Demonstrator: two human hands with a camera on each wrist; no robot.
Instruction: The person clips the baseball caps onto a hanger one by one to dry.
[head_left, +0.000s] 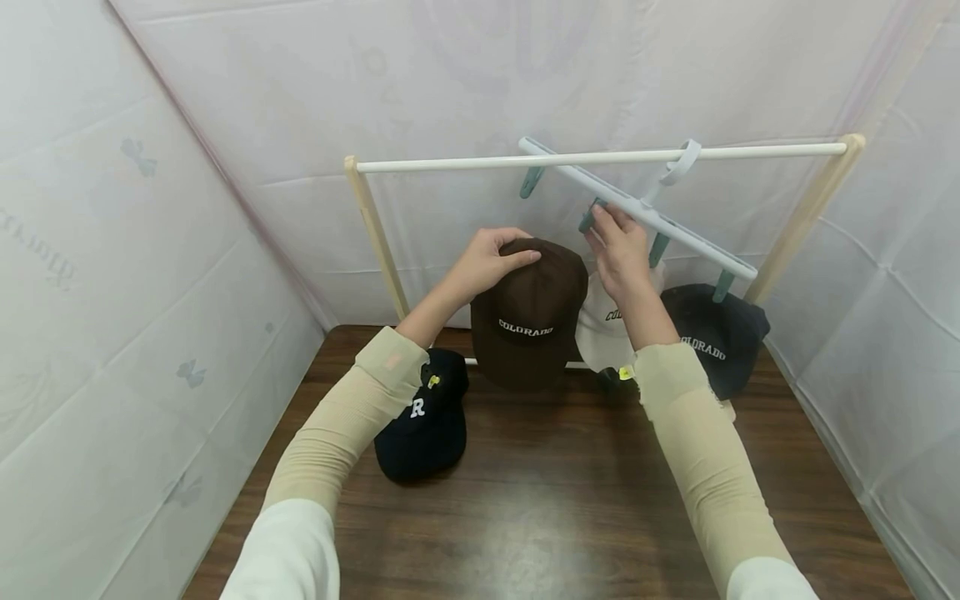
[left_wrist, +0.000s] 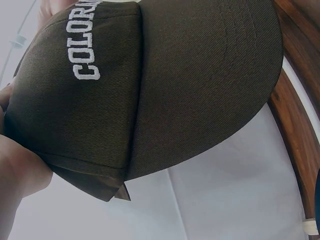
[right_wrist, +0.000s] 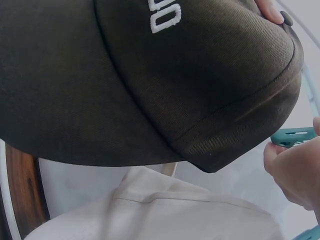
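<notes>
My left hand [head_left: 491,262] grips the crown of a brown baseball cap [head_left: 531,287] with white COLORADO lettering, its brim hanging down. Just right of that cap, my right hand [head_left: 622,254] pinches a teal clip [head_left: 588,218] on a pale blue clip hanger [head_left: 701,243]. In the right wrist view the clip [right_wrist: 287,136] sits between thumb and fingers, close to the cap's back edge; whether it touches the cap I cannot tell. A white cap [head_left: 597,329] hangs behind my right arm, and a dark COLORADO cap [head_left: 712,342] hangs under the hanger's right-end clip.
The hanger hooks over the white rod [head_left: 450,162] of a rack with wooden posts [head_left: 375,233]. A black cap with an R [head_left: 427,429] lies on the brown wooden table [head_left: 525,500] at left. White sheeting [head_left: 225,333] surrounds the table on the sides and back.
</notes>
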